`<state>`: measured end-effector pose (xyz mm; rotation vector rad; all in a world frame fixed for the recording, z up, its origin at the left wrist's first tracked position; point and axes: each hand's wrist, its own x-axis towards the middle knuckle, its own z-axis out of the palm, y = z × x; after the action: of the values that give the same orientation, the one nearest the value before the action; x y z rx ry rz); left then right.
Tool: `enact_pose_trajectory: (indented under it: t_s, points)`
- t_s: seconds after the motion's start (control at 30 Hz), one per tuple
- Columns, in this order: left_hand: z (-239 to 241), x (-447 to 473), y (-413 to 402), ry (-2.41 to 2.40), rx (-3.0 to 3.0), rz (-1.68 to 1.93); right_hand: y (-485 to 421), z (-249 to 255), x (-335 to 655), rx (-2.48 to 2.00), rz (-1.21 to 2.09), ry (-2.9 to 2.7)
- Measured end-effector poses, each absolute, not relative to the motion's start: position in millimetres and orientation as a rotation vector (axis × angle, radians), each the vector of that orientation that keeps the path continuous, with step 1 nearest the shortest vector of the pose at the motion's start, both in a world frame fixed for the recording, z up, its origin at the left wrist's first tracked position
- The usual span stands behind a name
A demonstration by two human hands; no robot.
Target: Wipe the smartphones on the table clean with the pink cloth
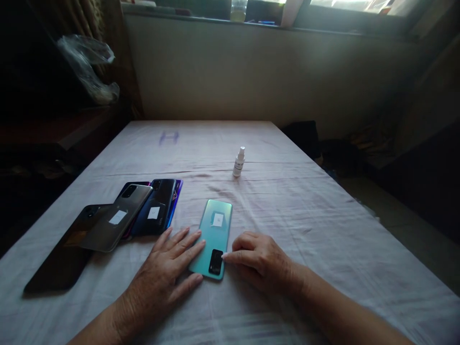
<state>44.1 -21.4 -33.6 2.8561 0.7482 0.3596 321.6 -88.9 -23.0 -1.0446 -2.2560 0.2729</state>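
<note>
A turquoise smartphone (206,239) lies back side up on the cloth-covered surface, its black camera block (216,262) towards me and a small white sticker (217,220) near its far end. My left hand (165,263) is spread flat on the left, its fingertips on or against the phone's left edge. On the other side, my right hand (260,258) is closed, with the index finger reaching to the right edge of the camera block. A pale spot shows at that fingertip; whether the hand pinches anything small cannot be made out.
Left of my hands, several phones overlap: a grey one (124,218) on a dark one (61,258), beside a dark blue one (151,218). A small white bottle (238,163) stands upright beyond the turquoise phone. A clear plastic bag (89,67) sits at the far left.
</note>
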Motion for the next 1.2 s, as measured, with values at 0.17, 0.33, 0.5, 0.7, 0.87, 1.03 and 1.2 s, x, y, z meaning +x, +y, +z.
enact_pose_trajectory:
  t_s: [0.17, 0.33, 0.5, 0.7, 0.87, 1.03, 1.2]
  points:
    - [-28.9, 43.0, -20.6, 0.723, 2.884, 0.352, -87.3, -27.7, 320.1, -1.127, 0.133, -2.166]
    - [-28.6, 41.6, -18.8, 0.705, 2.923, 0.336, -93.6, -25.7, 316.7, -1.016, 0.135, -2.266]
    - [-24.9, 44.3, -21.7, 0.723, 2.943, 0.348, -98.8, -20.5, 313.5, -0.923, 0.238, -2.352]
    - [-22.6, 50.5, -26.9, 0.753, 2.962, 0.381, -93.5, -23.6, 319.0, -1.059, 0.092, -2.251]
    - [-23.6, 52.4, -29.4, 0.798, 2.962, 0.403, -98.8, -18.1, 314.7, -0.994, 0.143, -2.319]
    - [-22.4, 54.1, -30.2, 0.813, 2.973, 0.393, -102.0, -15.7, 310.5, -0.916, 0.232, -2.394]
    - [-20.2, 55.8, -29.9, 0.829, 2.972, 0.379, -97.9, -20.6, 318.2, -0.946, 0.224, -2.321]
